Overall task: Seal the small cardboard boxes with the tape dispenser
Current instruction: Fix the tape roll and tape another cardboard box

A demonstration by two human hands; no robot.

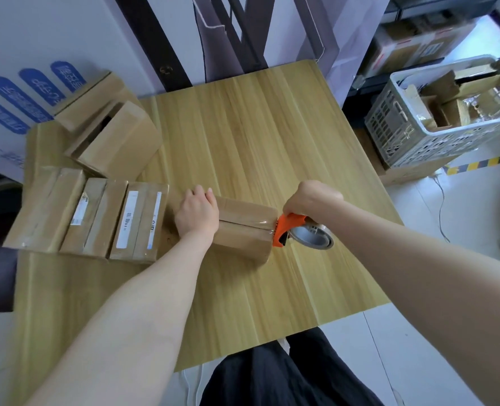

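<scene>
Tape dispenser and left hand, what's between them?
The head view shows the small cardboard box between them: the left hand holds its left end, and the tape dispenser, held by the right hand, touches its right end.

I see a light wooden worktop (257, 127) with one small box (243, 230) lying near the middle, a bit toward my side. To its left, a row of three boxes (95, 218) lies flat, side by side and touching, and two of them have white labels on top. Farther back by the left edge, two more boxes (117, 139) sit close together.
</scene>
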